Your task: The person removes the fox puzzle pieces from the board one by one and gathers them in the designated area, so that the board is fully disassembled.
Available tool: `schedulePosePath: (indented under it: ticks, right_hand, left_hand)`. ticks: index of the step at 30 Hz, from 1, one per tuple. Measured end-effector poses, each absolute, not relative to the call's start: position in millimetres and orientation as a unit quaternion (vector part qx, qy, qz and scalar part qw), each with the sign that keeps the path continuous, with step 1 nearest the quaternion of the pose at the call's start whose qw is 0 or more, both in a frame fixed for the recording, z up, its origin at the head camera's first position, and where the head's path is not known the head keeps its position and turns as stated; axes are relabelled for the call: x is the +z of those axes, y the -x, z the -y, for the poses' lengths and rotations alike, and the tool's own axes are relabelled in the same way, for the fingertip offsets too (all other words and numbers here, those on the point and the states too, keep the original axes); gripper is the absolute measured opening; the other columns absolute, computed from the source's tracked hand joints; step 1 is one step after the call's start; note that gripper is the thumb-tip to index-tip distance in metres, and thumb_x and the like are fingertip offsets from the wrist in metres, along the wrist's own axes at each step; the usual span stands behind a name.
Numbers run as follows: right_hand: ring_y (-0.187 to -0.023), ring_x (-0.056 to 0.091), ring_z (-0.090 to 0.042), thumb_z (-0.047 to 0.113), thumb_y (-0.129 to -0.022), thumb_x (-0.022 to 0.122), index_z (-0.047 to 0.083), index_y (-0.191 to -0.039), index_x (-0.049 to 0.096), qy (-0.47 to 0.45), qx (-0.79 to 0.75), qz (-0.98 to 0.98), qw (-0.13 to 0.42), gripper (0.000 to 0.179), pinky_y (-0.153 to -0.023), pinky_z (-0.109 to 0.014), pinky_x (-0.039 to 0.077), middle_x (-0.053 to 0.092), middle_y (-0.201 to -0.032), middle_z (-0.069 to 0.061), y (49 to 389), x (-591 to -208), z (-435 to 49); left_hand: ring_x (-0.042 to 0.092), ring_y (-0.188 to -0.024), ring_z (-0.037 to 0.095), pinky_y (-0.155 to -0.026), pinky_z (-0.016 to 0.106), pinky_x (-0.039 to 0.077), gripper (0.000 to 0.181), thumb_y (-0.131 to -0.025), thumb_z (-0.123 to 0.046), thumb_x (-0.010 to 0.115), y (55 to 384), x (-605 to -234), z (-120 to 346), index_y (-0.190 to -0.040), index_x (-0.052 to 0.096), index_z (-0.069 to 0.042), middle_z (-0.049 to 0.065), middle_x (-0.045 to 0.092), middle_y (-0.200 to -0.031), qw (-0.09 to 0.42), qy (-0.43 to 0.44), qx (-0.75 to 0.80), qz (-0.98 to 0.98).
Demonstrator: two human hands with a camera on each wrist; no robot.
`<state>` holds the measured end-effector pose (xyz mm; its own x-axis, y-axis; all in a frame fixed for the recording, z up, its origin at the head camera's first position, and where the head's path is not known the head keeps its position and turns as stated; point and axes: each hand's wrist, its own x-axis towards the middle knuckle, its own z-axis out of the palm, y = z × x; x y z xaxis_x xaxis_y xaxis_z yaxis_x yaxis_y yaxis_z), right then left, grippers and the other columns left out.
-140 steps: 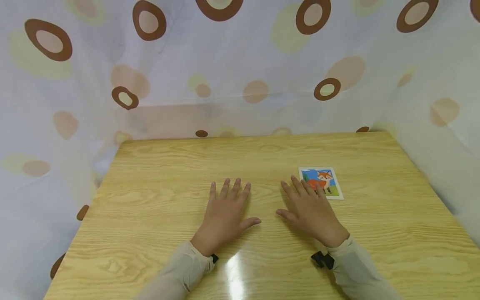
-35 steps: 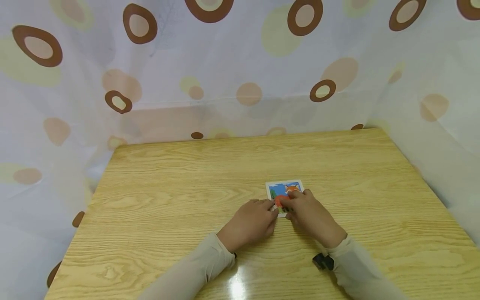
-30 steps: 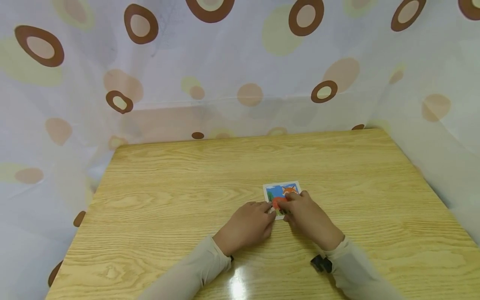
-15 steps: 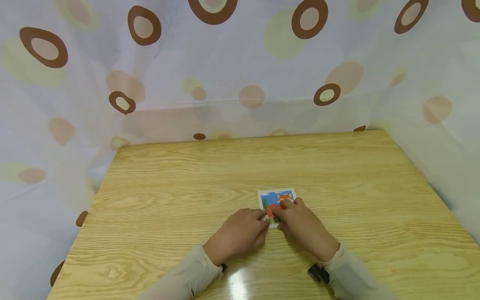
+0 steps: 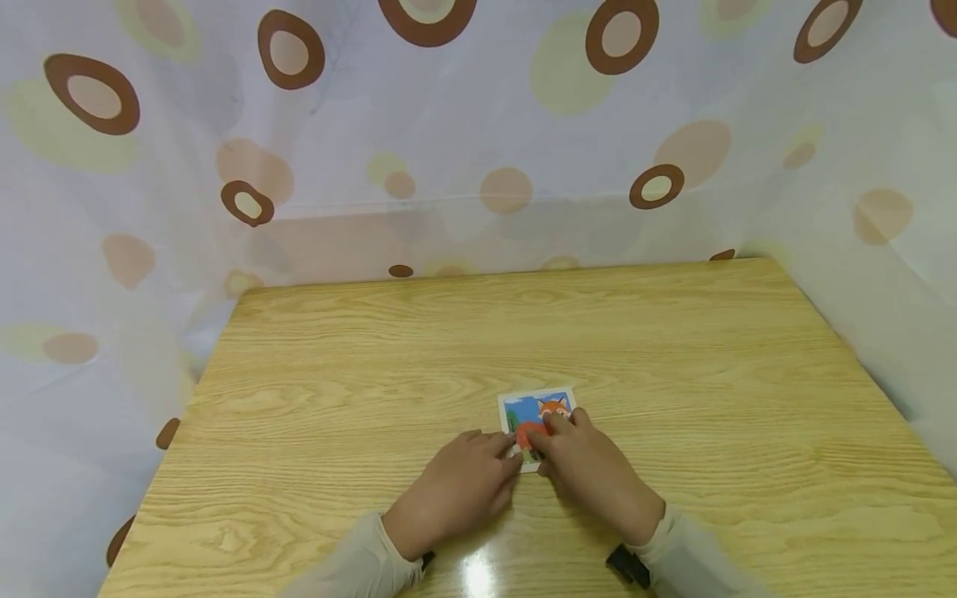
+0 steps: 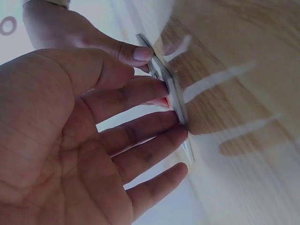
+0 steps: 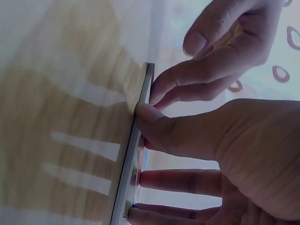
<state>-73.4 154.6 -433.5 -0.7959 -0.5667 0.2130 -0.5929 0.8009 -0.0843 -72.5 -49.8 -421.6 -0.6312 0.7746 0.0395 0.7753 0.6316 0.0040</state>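
A square fox picture board (image 5: 527, 407) with a white border lies on the wooden table. My left hand (image 5: 458, 484) is at its left edge, fingertips touching it; in the left wrist view those fingers are nearly straight against the board (image 6: 176, 96), with the thumb held off it. My right hand (image 5: 596, 473) holds the near right part. Its thumb (image 7: 171, 133) presses on the near edge while bent fingers rest on the picture, covering the fox's body. The board's lower part is partly hidden by both hands.
The wooden table (image 5: 359, 349) reaches back to a white curtain (image 5: 449, 124) with brown and beige rings, which also hangs at both sides. A black strap piece (image 5: 628, 566) sits under the right sleeve. A bright light reflection shows near the front.
Earlier both hands lay spread, the right over the board. Since then the left hand has come to the board, which has moved left and nearer to me, with both hands on it.
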Motion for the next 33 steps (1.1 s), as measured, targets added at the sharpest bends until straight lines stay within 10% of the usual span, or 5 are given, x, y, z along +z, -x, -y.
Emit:
schedulePosePath:
  ticks: [23,33]
  right_hand:
    - [-0.076,0.052,-0.027,0.024,-0.075,0.093,0.012,-0.099,0.073,-0.325,0.062,0.938,0.104,0.033,-0.052,-0.032,0.053,0.063,-0.098,-0.009,63,-436,-134]
    - [-0.077,0.052,-0.026,0.023,-0.074,0.093,0.012,-0.102,0.072,-0.333,0.068,0.935,0.099,0.036,-0.052,-0.031,0.052,0.066,-0.102,-0.011,63,-435,-135]
  left_hand:
    - [0.068,-0.107,0.016,-0.099,0.038,0.051,0.020,-0.097,-0.037,0.068,68,-435,74,-0.100,0.076,-0.019,-0.001,0.072,-0.114,0.090,0.428,-0.003,0.899]
    - [0.063,-0.123,0.024,-0.098,0.042,0.052,0.075,-0.084,-0.070,0.072,94,-421,68,-0.129,0.069,-0.011,0.007,0.066,-0.135,0.053,0.352,0.039,0.934]
